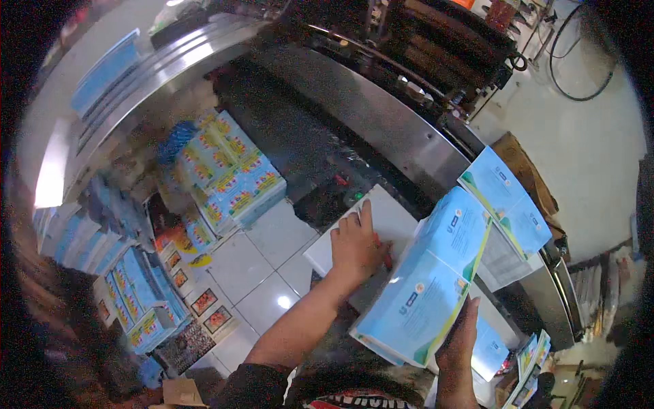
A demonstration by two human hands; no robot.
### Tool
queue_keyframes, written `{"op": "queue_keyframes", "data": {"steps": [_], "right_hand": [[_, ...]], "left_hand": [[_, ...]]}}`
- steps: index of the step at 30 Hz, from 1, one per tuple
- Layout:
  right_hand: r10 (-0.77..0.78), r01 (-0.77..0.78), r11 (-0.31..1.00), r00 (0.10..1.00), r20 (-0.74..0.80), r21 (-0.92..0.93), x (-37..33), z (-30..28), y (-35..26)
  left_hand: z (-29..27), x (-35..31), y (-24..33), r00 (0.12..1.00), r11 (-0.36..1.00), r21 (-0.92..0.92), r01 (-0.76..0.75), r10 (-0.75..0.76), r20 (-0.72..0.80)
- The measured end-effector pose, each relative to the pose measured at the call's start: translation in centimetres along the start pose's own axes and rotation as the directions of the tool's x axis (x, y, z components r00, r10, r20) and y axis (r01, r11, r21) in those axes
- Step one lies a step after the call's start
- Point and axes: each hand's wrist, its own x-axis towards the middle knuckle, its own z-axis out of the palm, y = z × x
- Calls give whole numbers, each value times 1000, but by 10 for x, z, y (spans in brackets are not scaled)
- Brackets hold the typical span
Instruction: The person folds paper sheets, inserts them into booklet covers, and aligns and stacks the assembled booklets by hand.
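Observation:
A light-blue printed booklet stack [409,300], two cover panels long with a green and yellow edge, lies tilted in front of me. My right hand [460,337] grips its near right edge, the thumb up along the side and the fingers hidden beneath. My left hand [354,249] rests over a white board [320,252] left of the stack. Its index finger points forward and the others curl. A slim red object [388,259] shows by its thumb, mostly covered by the hand.
More blue printed sheets [507,198] lie beyond the stack on the right. A dark machine [436,54] with a metal edge stands at the back. On the tiled floor [262,238] are a large block of colourful printed sheets [231,170] and several booklet piles [139,300] at left.

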Motion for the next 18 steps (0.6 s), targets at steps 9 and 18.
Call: {"op": "queue_keyframes", "data": {"steps": [9, 18], "right_hand": [[290, -243, 932, 945, -151, 268, 40, -7, 34], [338, -327, 938, 936, -99, 111, 41, -17, 35]], "left_hand": [[18, 44, -56, 827, 817, 201, -540, 559, -52], [-19, 22, -29, 826, 696, -471, -541, 544, -145]]}}
